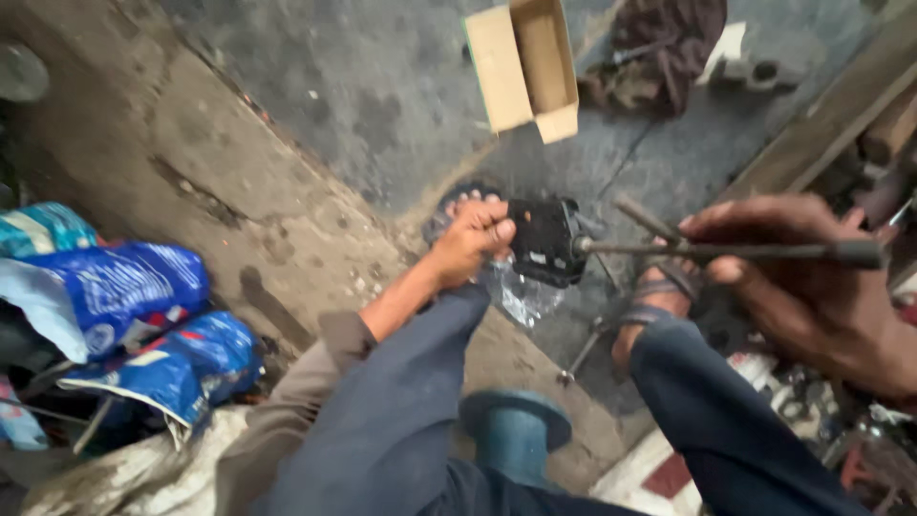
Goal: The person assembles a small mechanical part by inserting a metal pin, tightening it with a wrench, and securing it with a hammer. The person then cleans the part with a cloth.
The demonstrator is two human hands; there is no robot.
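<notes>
My left hand (pixel 470 239) grips a black boxy metal part (pixel 543 241) held above the floor between my knees. My right hand (pixel 812 287) holds a long dark metal rod tool (pixel 735 251) whose tip meets the right side of the black part. A crumpled clear plastic bag (pixel 521 294) lies just under the part. My sandalled foot (pixel 657 301) rests on the ground below the rod.
An open cardboard box (pixel 527 65) lies on the grey floor ahead, with a dark rag pile (pixel 659 48) beside it. Blue printed sacks (pixel 143 315) are heaped at the left. A blue round stand (pixel 514 430) sits between my legs. Tools and clutter crowd the right edge.
</notes>
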